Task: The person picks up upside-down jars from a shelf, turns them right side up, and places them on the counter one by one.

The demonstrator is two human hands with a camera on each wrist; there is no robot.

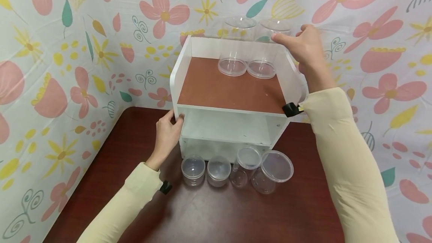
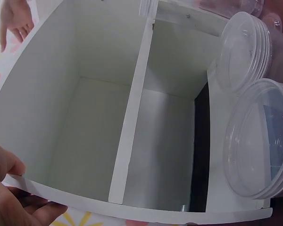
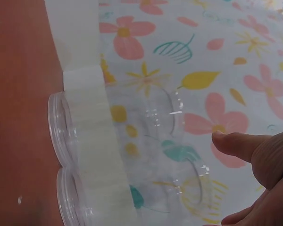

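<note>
A small white shelf unit point(image 1: 222, 124) with a brown top board point(image 1: 226, 89) stands on the table. My left hand point(image 1: 168, 132) grips the front edge of its left side panel, thumb on the near face and fingers behind, as the left wrist view shows. Two tall clear jars point(image 1: 233, 66) stand side by side at the back right of the top board, mouths up. Just right of the right-hand jar point(image 1: 261, 69), level with its rim, is my right hand point(image 1: 303, 50). In the right wrist view its thumb point(image 3: 238, 143) reaches out straight, apart from the jars.
Several clear lidded jars stand in a row before the shelf: two short ones point(image 1: 193, 171) at left, taller ones point(image 1: 277, 166) at right. Dark red table point(image 1: 216, 213) lies beneath. A flowered cloth point(image 1: 101, 29) hangs close behind and to the left.
</note>
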